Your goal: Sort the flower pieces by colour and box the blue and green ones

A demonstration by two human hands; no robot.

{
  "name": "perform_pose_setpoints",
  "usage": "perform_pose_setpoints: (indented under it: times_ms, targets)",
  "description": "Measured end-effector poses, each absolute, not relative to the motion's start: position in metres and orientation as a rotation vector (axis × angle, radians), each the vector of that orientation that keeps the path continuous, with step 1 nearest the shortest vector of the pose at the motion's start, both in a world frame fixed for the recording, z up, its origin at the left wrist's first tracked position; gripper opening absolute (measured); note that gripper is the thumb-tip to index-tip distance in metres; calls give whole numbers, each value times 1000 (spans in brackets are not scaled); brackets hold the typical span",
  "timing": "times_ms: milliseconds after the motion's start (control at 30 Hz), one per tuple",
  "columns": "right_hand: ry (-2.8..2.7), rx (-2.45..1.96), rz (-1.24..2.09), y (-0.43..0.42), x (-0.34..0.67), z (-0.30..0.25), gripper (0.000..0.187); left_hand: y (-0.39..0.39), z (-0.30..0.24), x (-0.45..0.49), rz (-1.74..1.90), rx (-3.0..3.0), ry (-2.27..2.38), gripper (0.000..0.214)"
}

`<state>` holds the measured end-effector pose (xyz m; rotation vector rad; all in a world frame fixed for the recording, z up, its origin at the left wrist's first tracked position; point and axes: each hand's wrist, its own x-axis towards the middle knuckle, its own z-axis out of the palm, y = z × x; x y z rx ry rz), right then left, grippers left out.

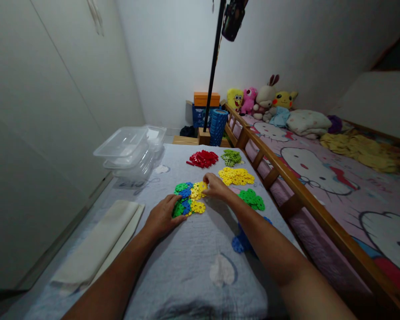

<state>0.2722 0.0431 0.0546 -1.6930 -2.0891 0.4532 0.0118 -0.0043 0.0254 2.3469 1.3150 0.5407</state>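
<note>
A mixed heap of green, blue and yellow plastic snowflake discs (189, 198) lies in the middle of a grey-blue quilted cloth (193, 262). My left hand (162, 217) rests flat on the cloth, its fingers spread against the heap's near left side. At the heap's right edge my right hand (215, 186) has its fingers pinched on a yellow disc (202, 187). Sorted piles lie beyond: red discs (202, 158), light green discs (231, 157), yellow discs (236, 176), dark green discs (252, 199). Blue discs (239, 242) show partly under my right forearm.
Stacked clear plastic containers (130, 151) stand at the cloth's far left. A folded white cloth (100, 240) lies on the left. A wooden bed rail (296, 191) runs along the right, with plush toys (265, 100) on the bed. A black pole (213, 66) rises at the far end.
</note>
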Motion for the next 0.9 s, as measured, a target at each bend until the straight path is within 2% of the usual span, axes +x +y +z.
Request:
perform_pose_setpoints:
  times_ms: [133, 267, 600, 900]
  targets:
    - [-1895, -1835, 351, 48, 333, 65, 36, -5, 26, 12, 558, 2331, 1318, 61]
    - [-1574, -2173, 219, 43, 403, 67, 34, -5, 27, 12, 561, 2329, 1317, 60]
    - [-1314, -2433, 286, 46, 467, 56, 24, -5, 26, 11, 554, 2351, 1318, 61]
    - [-1304, -2338, 314, 57, 461, 47, 46, -5, 26, 11, 542, 2347, 1317, 61]
